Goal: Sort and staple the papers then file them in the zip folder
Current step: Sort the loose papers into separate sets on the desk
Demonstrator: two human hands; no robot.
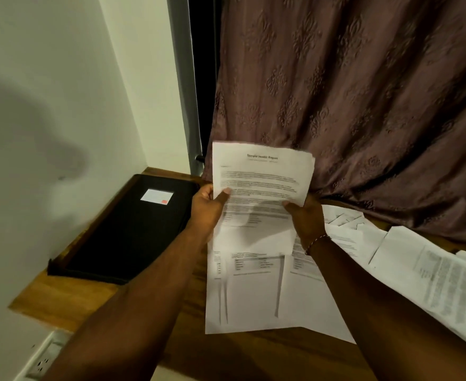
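Papers [262, 171] stand upright, heading uppermost, long axis vertical, pinched by left hand [207, 207] and right hand [306, 215].

The desk [61, 295] is brown wood with visible grain and a soft sheen. The zip folder [122, 232] at the far left is black and matt, with a white paper label [157, 196]. The report sheet [262, 171] and the loose papers [254, 298] are thin, matt white paper. The curtain [363, 105] at the far right is mauve cloth with a raised pattern and a faint lustre. The wall [47, 105] on the left looks smooth and matt.
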